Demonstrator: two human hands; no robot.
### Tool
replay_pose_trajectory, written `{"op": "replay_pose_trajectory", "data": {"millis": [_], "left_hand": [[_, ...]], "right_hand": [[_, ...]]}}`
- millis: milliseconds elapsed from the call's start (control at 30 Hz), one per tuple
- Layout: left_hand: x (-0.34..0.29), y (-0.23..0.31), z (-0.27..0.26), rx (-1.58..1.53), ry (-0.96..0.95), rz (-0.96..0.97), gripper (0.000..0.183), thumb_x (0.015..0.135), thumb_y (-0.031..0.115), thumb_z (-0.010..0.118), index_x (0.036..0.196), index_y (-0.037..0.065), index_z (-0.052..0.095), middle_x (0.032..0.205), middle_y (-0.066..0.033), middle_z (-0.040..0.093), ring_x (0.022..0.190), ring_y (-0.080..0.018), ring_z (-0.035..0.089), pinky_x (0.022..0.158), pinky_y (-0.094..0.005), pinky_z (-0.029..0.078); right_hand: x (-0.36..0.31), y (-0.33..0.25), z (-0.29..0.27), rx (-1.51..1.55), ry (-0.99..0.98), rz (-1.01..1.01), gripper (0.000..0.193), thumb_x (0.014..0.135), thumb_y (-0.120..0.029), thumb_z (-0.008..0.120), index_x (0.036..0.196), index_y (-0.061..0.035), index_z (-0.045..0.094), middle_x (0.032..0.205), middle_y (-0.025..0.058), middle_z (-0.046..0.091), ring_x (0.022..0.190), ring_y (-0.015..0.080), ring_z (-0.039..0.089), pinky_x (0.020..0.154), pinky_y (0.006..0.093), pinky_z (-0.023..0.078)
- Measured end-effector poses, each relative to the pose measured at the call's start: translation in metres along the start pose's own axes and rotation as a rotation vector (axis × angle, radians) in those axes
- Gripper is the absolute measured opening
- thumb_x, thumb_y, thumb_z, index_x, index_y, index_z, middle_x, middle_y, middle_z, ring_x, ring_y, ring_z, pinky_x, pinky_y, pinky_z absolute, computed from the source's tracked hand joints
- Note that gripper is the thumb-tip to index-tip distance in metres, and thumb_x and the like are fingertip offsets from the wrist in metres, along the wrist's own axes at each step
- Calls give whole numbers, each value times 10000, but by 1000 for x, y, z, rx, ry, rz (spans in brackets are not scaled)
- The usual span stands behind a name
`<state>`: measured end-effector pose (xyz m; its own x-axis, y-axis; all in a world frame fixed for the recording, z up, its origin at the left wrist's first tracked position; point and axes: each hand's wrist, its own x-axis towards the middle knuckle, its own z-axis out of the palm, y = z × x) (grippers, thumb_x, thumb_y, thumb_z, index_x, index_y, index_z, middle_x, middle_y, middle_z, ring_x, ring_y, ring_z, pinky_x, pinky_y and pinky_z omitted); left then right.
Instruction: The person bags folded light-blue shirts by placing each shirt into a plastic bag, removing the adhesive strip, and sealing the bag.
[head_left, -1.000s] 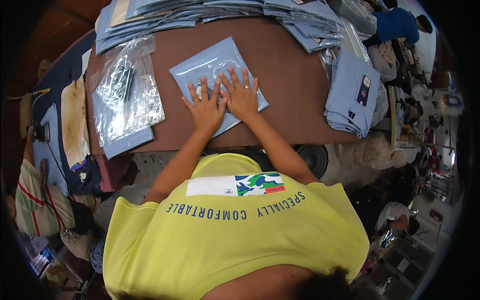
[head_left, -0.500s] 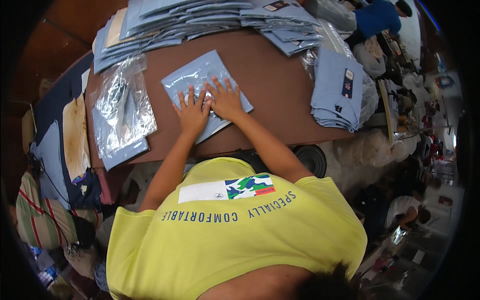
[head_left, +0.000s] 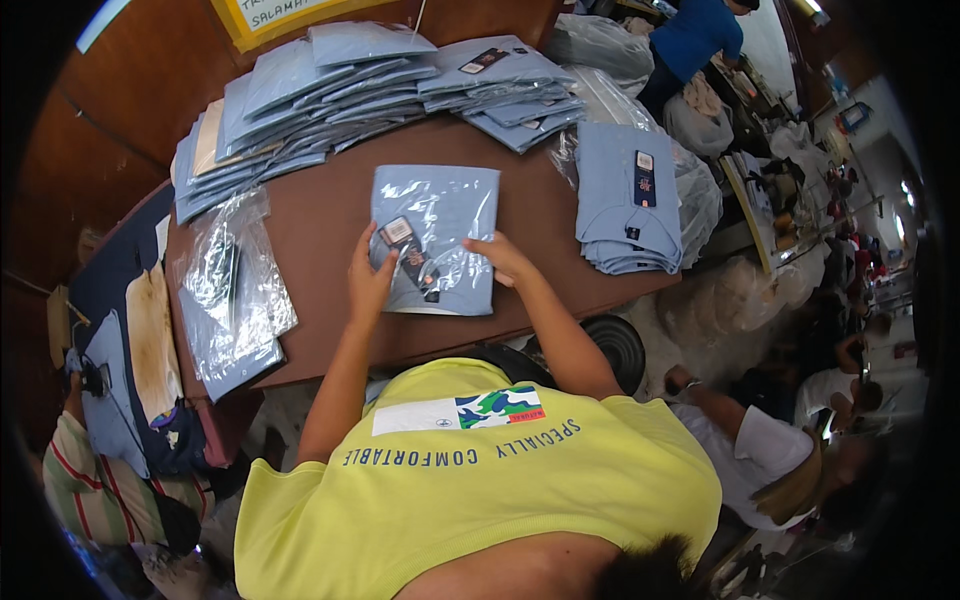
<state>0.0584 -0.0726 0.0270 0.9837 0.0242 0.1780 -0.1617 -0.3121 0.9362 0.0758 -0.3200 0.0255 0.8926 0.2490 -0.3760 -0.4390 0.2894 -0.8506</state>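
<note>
Between my hands is a folded light-blue shirt (head_left: pixel 455 205) in a glossy clear plastic bag, with its dark hang tag (head_left: pixel 405 250) facing up. My left hand (head_left: pixel 370 280) is closed on the shirt's left edge, thumb on top near the tag. At the right edge my right hand (head_left: pixel 505 260) grips it, thumb over the plastic and the other fingers mostly hidden. To the left lie loose clear plastic bags (head_left: pixel 225 250) over a bagged shirt. Farther right sits a stack of unbagged folded blue shirts (head_left: pixel 610 190), the top one with a dark tag.
Bagged blue shirts (head_left: pixel 300 95) are heaped along the far side of the brown tabletop (head_left: pixel 540 230). At the left, a person in striped clothing works over blue cloth (head_left: pixel 110 350). A person in white (head_left: pixel 750 450) is at the lower right, one in blue (head_left: pixel 690 45) at the far right.
My hands have gone from lying flat on the bagged shirt to gripping its sides. The shirt now shows its tagged face and sits squarer to me. A person in white has appeared at the right.
</note>
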Motion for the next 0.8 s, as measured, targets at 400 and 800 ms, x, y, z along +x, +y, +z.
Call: {"op": "replay_pose_trajectory", "data": {"millis": [400, 800], "left_hand": [[-17, -22, 30, 887, -58, 259, 363, 874, 208, 520, 1223, 108, 500, 1307, -115, 443, 1231, -319, 374, 1015, -451, 288], [3, -11, 72, 638, -73, 238, 335, 827, 119, 590, 1159, 89, 549, 1159, -123, 546, 1087, -330, 493, 922, -415, 394]], "right_hand": [[53, -201, -36, 290, 305, -970, 500, 842, -22, 581, 1291, -14, 360, 1203, 114, 501, 1061, 228, 522, 918, 359, 429], [39, -163, -139, -884, 673, -827, 489, 744, -301, 687, 1176, -106, 568, 1205, 191, 526, 1106, 370, 500, 945, 410, 400]]}}
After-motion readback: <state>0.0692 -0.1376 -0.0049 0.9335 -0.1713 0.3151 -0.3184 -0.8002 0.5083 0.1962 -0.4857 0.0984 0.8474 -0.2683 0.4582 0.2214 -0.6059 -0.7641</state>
